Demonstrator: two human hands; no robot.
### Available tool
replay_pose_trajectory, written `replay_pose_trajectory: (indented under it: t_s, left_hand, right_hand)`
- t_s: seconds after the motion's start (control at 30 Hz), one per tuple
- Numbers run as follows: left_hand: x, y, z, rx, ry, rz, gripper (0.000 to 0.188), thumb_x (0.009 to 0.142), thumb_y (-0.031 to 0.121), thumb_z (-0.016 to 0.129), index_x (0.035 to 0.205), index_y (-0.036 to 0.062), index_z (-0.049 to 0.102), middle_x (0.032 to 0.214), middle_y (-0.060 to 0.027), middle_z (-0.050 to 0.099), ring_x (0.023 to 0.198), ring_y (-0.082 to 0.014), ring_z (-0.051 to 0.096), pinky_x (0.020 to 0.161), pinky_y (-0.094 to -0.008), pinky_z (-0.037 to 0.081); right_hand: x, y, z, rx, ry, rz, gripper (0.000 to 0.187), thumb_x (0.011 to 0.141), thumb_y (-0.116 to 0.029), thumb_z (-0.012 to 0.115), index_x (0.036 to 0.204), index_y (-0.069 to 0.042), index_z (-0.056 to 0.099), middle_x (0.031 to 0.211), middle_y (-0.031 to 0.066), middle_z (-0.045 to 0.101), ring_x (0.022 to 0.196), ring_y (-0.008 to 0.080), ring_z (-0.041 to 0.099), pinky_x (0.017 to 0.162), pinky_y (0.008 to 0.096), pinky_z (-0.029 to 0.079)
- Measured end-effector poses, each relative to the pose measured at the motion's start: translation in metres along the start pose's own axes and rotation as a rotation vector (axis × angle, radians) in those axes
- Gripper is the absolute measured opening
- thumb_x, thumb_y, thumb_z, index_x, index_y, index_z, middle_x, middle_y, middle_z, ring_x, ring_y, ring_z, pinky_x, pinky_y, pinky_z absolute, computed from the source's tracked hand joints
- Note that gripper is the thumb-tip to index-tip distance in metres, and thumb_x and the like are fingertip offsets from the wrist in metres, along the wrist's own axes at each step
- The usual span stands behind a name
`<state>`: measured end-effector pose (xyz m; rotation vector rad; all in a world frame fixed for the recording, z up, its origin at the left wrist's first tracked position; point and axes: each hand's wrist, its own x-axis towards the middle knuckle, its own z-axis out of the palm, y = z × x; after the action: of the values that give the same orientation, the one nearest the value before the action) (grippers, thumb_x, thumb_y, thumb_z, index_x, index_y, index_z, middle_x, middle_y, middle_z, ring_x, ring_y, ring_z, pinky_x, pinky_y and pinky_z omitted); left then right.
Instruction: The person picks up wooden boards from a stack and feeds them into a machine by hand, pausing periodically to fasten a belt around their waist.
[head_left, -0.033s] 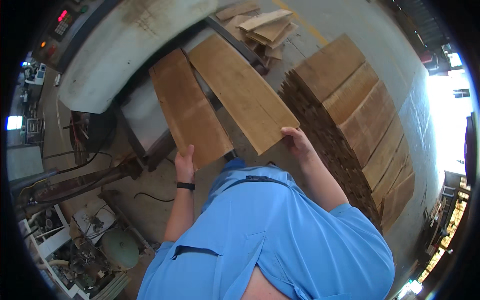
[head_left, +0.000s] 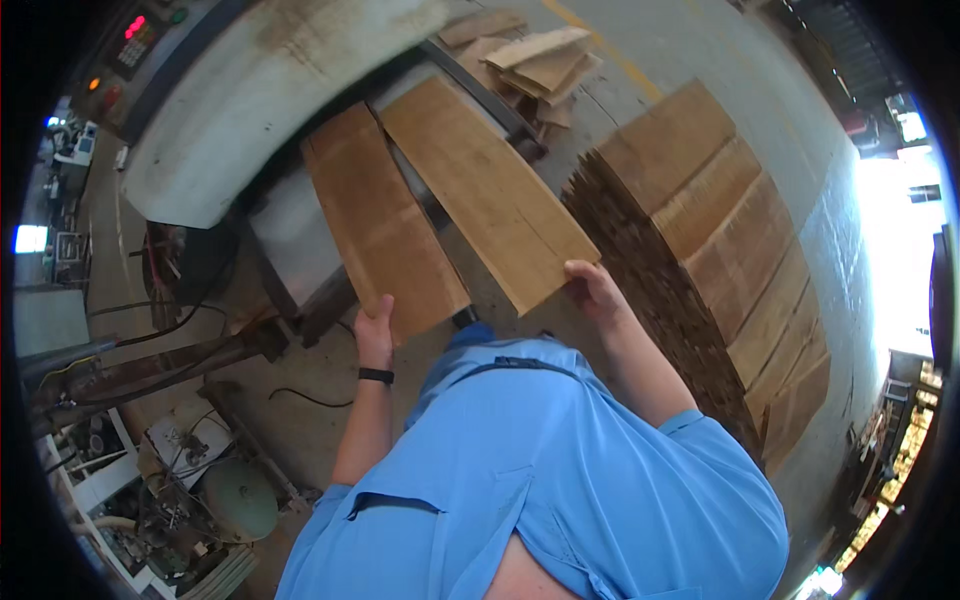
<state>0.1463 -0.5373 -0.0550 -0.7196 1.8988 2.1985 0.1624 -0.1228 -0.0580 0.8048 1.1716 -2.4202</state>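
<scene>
Two long brown wooden boards lie side by side, their far ends resting on the metal bed of a large pale machine. My left hand grips the near end of the darker left board, thumb on top and fingers hidden beneath. At the near right corner of the lighter right board, my right hand holds on in the same way. A narrow gap runs between the boards, widening toward me. The far ends sit close to the machine's opening.
The machine's pale rounded cover arches over the bed, with a lit control panel beyond it. To the right stands a tall stack of boards. Loose offcuts are heaped past the bed. Machine parts and cables lie at lower left.
Both boards and my hands keep nearly the same places. The whole view has shifted slightly down and to the right.
</scene>
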Motion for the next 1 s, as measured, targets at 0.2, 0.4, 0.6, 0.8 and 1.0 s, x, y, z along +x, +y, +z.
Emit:
replay_pose_trajectory:
  t_s: [0.2, 0.4, 0.6, 0.8, 1.0]
  left_hand:
    - [0.055, 0.010, -0.028, 0.035, 0.033, 0.042, 0.053, 0.099, 0.032, 0.073, 0.132, -0.0059, 0.056, 0.128, -0.0126, 0.066, 0.113, -0.0200, 0.064, 0.098, -0.0349, 0.051]
    - [0.095, 0.009, -0.028, 0.094, 0.110, 0.058, 0.061, 0.093, 0.034, 0.078, 0.134, -0.0055, 0.055, 0.131, -0.0193, 0.062, 0.121, -0.0281, 0.061, 0.105, -0.0405, 0.047]
    - [0.095, 0.020, -0.007, 0.602, 0.263, 0.225, 0.087, 0.078, 0.026, 0.088, 0.147, -0.0022, 0.043, 0.139, -0.0257, 0.040, 0.132, -0.0432, 0.041, 0.112, -0.0490, 0.039]
    - [0.059, 0.044, 0.016, 1.057, 0.143, 0.182, 0.095, 0.075, 0.022, 0.089, 0.155, 0.0084, 0.039, 0.152, -0.0212, 0.029, 0.140, -0.0422, 0.032, 0.113, -0.0492, 0.038]
    - [0.060, 0.031, 0.029, 1.565, 0.081, 0.376, 0.081, 0.080, 0.025, 0.084, 0.152, 0.0180, 0.048, 0.156, -0.0124, 0.037, 0.142, -0.0396, 0.036, 0.112, -0.0503, 0.040]
  right_hand:
    - [0.075, 0.029, 0.039, 0.153, -0.068, 0.017, 0.040, 0.088, -0.013, 0.075, 0.124, -0.004, 0.064, 0.112, 0.0063, 0.072, 0.103, 0.0217, 0.070, 0.094, 0.0424, 0.057]
    - [0.144, 0.031, 0.066, 0.083, -0.061, 0.100, 0.037, 0.091, -0.017, 0.073, 0.123, -0.002, 0.064, 0.114, 0.0087, 0.071, 0.109, 0.0240, 0.068, 0.098, 0.0463, 0.056]
    - [0.179, 0.027, 0.058, -0.091, -0.039, 0.201, 0.042, 0.094, -0.020, 0.072, 0.130, -0.002, 0.061, 0.123, 0.0101, 0.069, 0.115, 0.0247, 0.066, 0.099, 0.0415, 0.054]
    - [0.150, 0.010, 0.063, -0.337, -0.174, 0.157, 0.072, 0.087, -0.029, 0.081, 0.147, -0.007, 0.047, 0.135, 0.0153, 0.061, 0.124, 0.0309, 0.061, 0.102, 0.0459, 0.051]
    - [0.119, -0.026, 0.100, -1.746, -0.040, -0.858, 0.088, 0.073, -0.020, 0.088, 0.151, -0.013, 0.048, 0.154, 0.0161, 0.045, 0.149, 0.0366, 0.035, 0.117, 0.0478, 0.038]
